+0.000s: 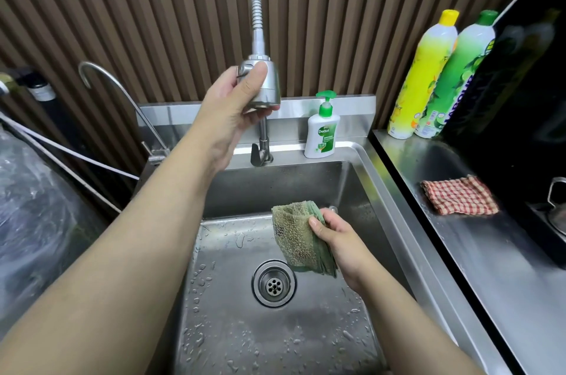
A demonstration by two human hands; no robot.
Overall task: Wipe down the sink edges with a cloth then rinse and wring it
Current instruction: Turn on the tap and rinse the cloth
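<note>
A folded green cloth (298,240) hangs over the steel sink (376,178), above and right of the drain (274,283). My right hand (338,244) grips the cloth by its right side, thumb on top. My left hand (235,102) is raised above the sink's back edge and grips the metal spray head (265,82) of the flexible faucet, thumb pressed on its side. No water is visibly running. Droplets lie on the sink floor.
A Dettol soap pump (321,129) stands on the back ledge beside the faucet lever (260,154). Two dish-soap bottles (425,74) lean at the back right of the counter. A red checked cloth (459,195) lies on the right counter. A thin gooseneck tap (116,84) rises at left.
</note>
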